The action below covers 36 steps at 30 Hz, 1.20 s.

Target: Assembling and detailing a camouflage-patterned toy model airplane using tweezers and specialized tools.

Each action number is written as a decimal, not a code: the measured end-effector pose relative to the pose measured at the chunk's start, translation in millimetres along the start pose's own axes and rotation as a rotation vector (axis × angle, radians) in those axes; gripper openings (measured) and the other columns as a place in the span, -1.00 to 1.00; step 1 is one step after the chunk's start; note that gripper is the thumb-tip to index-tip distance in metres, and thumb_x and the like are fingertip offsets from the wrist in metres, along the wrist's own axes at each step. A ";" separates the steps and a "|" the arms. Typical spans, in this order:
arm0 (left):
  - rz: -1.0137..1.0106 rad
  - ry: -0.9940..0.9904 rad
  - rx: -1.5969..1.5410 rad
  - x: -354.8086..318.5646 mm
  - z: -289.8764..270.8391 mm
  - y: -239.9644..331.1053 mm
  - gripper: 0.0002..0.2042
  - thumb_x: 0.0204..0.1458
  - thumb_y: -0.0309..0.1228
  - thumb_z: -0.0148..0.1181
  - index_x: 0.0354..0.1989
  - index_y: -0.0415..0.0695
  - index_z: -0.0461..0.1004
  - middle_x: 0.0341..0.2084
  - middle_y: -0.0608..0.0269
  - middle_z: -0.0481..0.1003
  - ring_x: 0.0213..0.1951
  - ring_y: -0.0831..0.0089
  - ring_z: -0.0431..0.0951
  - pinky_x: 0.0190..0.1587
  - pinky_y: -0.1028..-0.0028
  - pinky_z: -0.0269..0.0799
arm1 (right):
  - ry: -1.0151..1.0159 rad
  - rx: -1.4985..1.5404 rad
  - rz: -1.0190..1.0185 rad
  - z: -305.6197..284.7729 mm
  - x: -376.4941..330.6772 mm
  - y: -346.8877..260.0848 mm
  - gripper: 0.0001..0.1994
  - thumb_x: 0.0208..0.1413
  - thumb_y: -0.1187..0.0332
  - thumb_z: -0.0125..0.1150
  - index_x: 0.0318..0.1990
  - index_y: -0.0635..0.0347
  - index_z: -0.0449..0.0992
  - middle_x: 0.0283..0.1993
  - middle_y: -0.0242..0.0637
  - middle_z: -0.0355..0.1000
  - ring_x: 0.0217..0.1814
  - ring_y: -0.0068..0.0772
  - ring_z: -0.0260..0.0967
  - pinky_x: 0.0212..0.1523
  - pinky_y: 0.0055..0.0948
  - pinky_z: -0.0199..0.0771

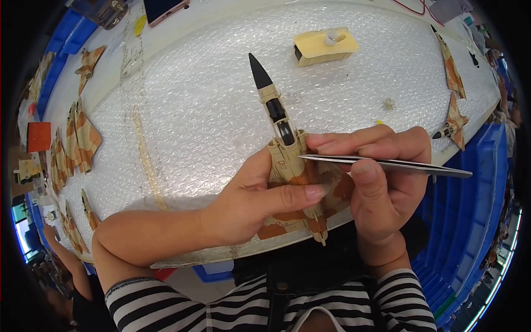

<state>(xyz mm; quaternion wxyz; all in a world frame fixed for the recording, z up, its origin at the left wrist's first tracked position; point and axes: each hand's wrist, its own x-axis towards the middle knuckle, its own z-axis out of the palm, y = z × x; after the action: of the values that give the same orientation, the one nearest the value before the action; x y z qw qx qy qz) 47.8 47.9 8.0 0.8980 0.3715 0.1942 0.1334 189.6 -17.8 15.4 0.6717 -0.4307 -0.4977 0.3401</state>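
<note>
Where the table runs out on our far left, we've got a co-worker's arm [69,257] low down and a bunch of camo jets [83,138] in tan and brown up on the bubble wrap [204,99]. Next over there's a clear container [110,12] at the far edge, then a long tan strip [145,155], then a phone [162,10] with a pinkish rim.

Our left hand [249,199] is clamped around the model jet [301,177], thumb across the top and fingers tucked below. We're holding it right in front of us over the near edge of the table, black nose cone [260,72] pointing away. Beyond it sits a yellow box [326,47] with a small white piece on top.

Our right hand [387,177] is pinched on 1 pair of tweezers [409,166], tip just behind the cockpit; can't tell if it's touching. Farther right we see 2 more camo planes [453,122] lying near the edge, and blue bins [470,210] below.
</note>
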 end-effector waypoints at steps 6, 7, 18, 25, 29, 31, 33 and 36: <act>0.005 -0.001 0.007 1.1 -0.1 -1.0 -0.56 -0.05 -0.55 0.02 0.04 -0.22 0.09 -0.19 0.18 0.35 -0.22 0.50 0.37 -0.16 0.57 0.29 | 0.007 -0.010 -0.009 -0.9 -0.1 0.6 -0.84 0.05 0.43 -0.04 -0.30 0.17 0.10 -0.37 -0.08 0.35 -0.27 -0.08 0.40 -0.17 -0.20 0.43; 0.006 -0.002 0.007 1.4 0.3 -1.0 -0.57 -0.05 -0.56 0.02 0.04 -0.22 0.09 -0.19 0.17 0.35 -0.22 0.49 0.37 -0.16 0.56 0.29 | 0.008 -0.018 -0.011 -1.3 -0.1 0.2 -0.85 0.06 0.42 -0.05 -0.30 0.17 0.10 -0.37 -0.08 0.35 -0.27 -0.08 0.40 -0.17 -0.21 0.44; 0.041 -0.052 -0.077 7.2 -0.1 -5.8 -0.63 -0.12 -0.59 -0.07 -0.06 -0.16 0.16 -0.09 -0.06 0.30 -0.07 0.20 0.36 0.01 0.28 0.25 | 0.065 -0.254 -0.220 -36.5 50.5 -14.5 -0.84 0.08 0.39 -0.07 -0.24 0.27 0.35 -0.40 -0.26 0.37 -0.28 -0.38 0.36 -0.37 -0.65 0.31; 0.029 -0.025 -0.127 8.5 -2.5 -0.6 -0.63 -0.15 -0.56 -0.07 -0.08 -0.16 0.17 -0.06 -0.11 0.27 -0.05 0.17 0.35 0.03 0.26 0.22 | 0.044 -0.800 0.001 -36.4 82.0 10.4 -0.82 0.01 0.35 0.08 -0.26 0.23 0.45 -0.49 -0.42 0.33 -0.53 -0.71 0.10 -0.55 -0.76 0.03; 0.039 -0.029 -0.075 8.9 -2.7 -0.9 -0.63 -0.15 -0.56 -0.08 -0.08 -0.16 0.17 -0.07 -0.12 0.29 -0.06 0.17 0.35 0.01 0.26 0.23 | 0.101 -0.844 -0.059 -35.4 82.0 22.3 -0.83 -0.05 0.34 0.17 -0.30 0.20 0.48 -0.53 -0.49 0.30 -0.59 -0.76 -0.07 -0.60 -0.76 -0.10; 0.038 -0.022 -0.082 8.8 -2.8 -1.2 -0.63 -0.15 -0.55 -0.07 -0.08 -0.17 0.17 -0.08 -0.13 0.30 -0.06 0.17 0.35 0.00 0.27 0.24 | 0.103 -0.854 -0.062 -34.8 81.8 22.9 -0.83 -0.06 0.36 0.18 -0.30 0.20 0.48 -0.53 -0.49 0.31 -0.60 -0.76 -0.04 -0.60 -0.77 -0.09; 0.038 -0.017 -0.087 9.2 -2.8 -1.6 -0.63 -0.16 -0.55 -0.07 -0.08 -0.17 0.17 -0.10 -0.13 0.30 -0.06 0.18 0.36 -0.01 0.28 0.25 | 0.107 -0.865 -0.067 -34.1 81.9 21.6 -0.83 -0.08 0.37 0.20 -0.30 0.19 0.48 -0.54 -0.48 0.32 -0.61 -0.76 -0.01 -0.60 -0.78 -0.07; 0.059 -0.043 -0.048 9.7 -4.0 -3.0 -0.65 -0.13 -0.53 -0.09 -0.08 -0.18 0.17 -0.10 -0.13 0.31 -0.07 0.18 0.36 -0.02 0.30 0.26 | 0.214 -0.740 -0.166 -29.7 80.1 14.6 -0.85 -0.08 0.38 0.19 -0.32 0.20 0.48 -0.55 -0.48 0.33 -0.63 -0.77 -0.02 -0.61 -0.78 -0.08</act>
<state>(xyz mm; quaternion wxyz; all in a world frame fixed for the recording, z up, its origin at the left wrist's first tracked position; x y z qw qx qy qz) 54.9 52.0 0.8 0.9063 0.3583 0.1607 0.1564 239.6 51.9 28.1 0.5441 -0.6351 -0.5471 0.0354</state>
